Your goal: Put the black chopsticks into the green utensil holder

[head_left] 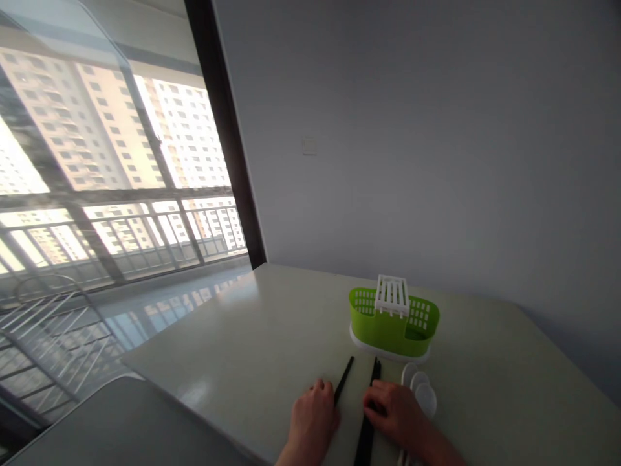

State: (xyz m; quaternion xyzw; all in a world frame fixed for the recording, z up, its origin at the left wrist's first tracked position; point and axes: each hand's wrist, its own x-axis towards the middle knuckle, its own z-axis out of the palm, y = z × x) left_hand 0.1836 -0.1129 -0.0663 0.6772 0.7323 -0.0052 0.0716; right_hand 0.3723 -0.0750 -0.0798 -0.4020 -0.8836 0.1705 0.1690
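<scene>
Low in the view, my left hand (pixel 314 417) is closed around a thin black chopstick (pixel 344 380), whose tip points away across the table. My right hand (pixel 396 414) has its fingers curled over a bundle of black chopsticks (pixel 365 443) lying on the tabletop. Just beyond both hands stands a green basket (pixel 383 331) with slotted ends, a white base and a white slatted rack (pixel 392 294) across its middle. White spoons (pixel 425 396) lie beside my right hand, their handles partly hidden under it.
The pale table (pixel 233 349) reaches back to a grey wall (pixel 412 162) with a switch plate. A grey chair (pixel 130 427) stands at the near left edge. Farther left are a metal rack (pixel 63 336) and large windows.
</scene>
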